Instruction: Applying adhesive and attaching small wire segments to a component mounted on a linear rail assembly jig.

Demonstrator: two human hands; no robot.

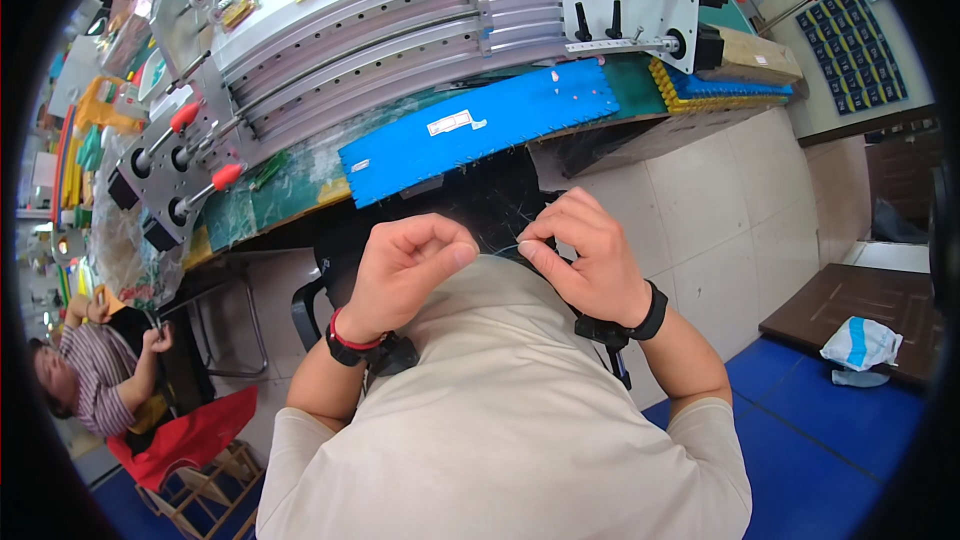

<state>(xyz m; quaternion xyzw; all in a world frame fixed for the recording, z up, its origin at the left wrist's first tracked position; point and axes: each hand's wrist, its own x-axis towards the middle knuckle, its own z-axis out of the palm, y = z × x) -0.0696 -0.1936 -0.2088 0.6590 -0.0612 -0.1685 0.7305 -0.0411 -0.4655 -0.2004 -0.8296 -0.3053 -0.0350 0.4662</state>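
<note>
Thread (507, 248), thin, bluish and curved, in the right hand (592, 255)

Head-worn fisheye view, facing down: beige T-shirt (525, 410) close at lower centre, left hand (408, 265) and right hand (590, 255) mid-frame, workbench (300, 183) beyond, at top.

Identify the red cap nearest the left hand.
The lower red cap; the upper red cap sits farther from the left hand, up and left in the view.
</note>
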